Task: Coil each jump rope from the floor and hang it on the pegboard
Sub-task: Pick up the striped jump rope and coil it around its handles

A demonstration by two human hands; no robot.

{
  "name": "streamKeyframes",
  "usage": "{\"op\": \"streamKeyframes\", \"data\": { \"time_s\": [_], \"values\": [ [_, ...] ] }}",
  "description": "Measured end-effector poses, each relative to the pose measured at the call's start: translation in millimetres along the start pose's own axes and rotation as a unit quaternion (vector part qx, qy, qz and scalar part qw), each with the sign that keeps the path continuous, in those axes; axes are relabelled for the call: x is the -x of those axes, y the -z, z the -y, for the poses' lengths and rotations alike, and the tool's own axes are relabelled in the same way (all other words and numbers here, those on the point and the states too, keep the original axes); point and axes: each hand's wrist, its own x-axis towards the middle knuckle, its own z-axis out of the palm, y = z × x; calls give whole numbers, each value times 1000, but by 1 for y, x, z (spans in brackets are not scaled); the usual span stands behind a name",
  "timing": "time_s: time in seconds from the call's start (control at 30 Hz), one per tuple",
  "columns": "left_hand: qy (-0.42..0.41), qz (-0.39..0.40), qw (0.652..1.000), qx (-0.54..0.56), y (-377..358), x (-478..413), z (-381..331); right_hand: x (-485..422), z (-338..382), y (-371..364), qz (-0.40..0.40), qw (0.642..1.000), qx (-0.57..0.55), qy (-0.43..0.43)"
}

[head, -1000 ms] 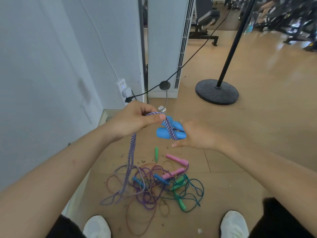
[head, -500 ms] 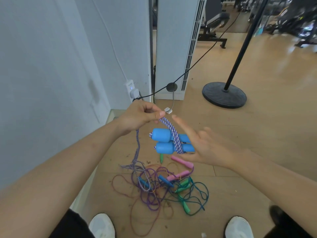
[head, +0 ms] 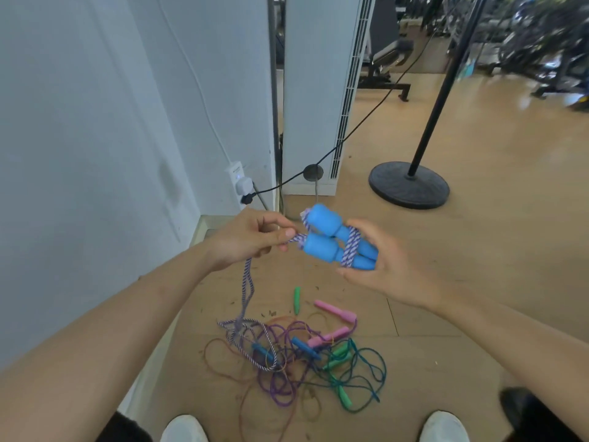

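Observation:
My right hand (head: 387,263) holds two blue jump rope handles (head: 331,240) side by side, with the purple-and-white braided rope (head: 350,250) wrapped once around them. My left hand (head: 251,237) pinches that same rope just left of the handles. From my left hand the rope hangs down (head: 247,291) to the floor and ends in loose loops (head: 251,342). Below lies a tangled pile of other jump ropes (head: 318,355) with pink, green and blue handles. No pegboard is in view.
A white wall (head: 95,154) stands close on my left with a power socket and plug (head: 240,183). A black cable runs to a white column (head: 314,90). A black stand with a round base (head: 409,185) sits at the right. My white shoes (head: 185,429) are below.
Both hands have risen with the handles. My right hand went from flat and open beside the handles to fingers curled around them. More rope has lifted off the floor.

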Motion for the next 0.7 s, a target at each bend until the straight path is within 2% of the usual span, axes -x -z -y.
{"op": "streamKeyframes", "data": {
  "time_s": [0.07,0.17,0.3,0.4,0.5,0.6,0.7],
  "values": [
    [-4,-18,1000,-16,-1,1,3,-7,-10,4,-65,995,-48,-66],
    [-22,-55,997,-47,-4,3,10,-16,-16,15,-131,982,-22,-134],
    [-56,-34,979,-195,-5,6,22,-21,-23,24,-175,972,-20,-159],
    [-131,18,936,-326,-14,14,14,-24,-34,28,-150,975,10,-166],
    [-207,50,904,-371,-26,23,-5,-22,-43,29,-76,982,98,-144],
    [-234,54,895,-375,-34,27,-18,-16,-44,21,-20,975,203,-84],
    [-248,47,897,-362,-40,31,-26,-13,-38,8,0,978,204,-43]
  ]
}}
